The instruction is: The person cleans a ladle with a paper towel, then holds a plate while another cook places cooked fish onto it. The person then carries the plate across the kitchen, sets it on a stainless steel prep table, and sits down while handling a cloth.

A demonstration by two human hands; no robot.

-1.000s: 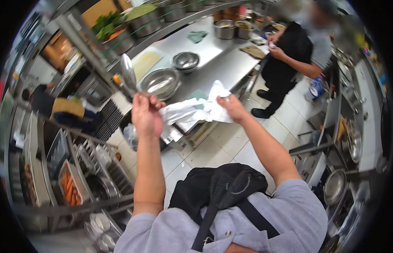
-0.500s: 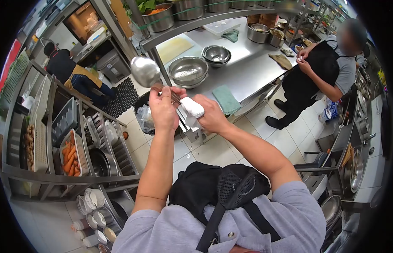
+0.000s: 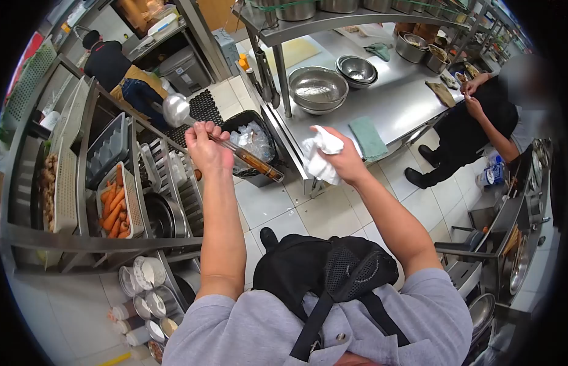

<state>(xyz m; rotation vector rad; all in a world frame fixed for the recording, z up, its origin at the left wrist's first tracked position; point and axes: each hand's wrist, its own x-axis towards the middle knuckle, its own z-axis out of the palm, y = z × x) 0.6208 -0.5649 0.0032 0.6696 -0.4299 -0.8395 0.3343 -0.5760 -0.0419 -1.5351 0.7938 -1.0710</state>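
My left hand (image 3: 208, 150) is closed round the shaft of a ladle (image 3: 176, 110). Its shiny round bowl points up and to the left, and its brown handle (image 3: 256, 163) slants down to the right, past my wrist. In my right hand (image 3: 347, 162) a crumpled white cloth (image 3: 321, 152) is gripped, apart from the ladle. Below the ladle's handle stands a black bin (image 3: 266, 131) lined with a clear bag. A green cloth (image 3: 367, 138) lies on the steel table (image 3: 320, 125) beyond my right hand.
Metal bowls (image 3: 319, 87) stand on the table under a steel shelf (image 3: 357, 27). To the left, a rack holds a basket of carrots (image 3: 116, 204). A co-worker in a black apron (image 3: 476, 131) stands at right; another person (image 3: 116, 73) bends over at far left.
My hands have moved apart. The white cloth has come off the ladle's handle and gone right with my right hand, while the ladle has shifted left and its brown handle now shows.
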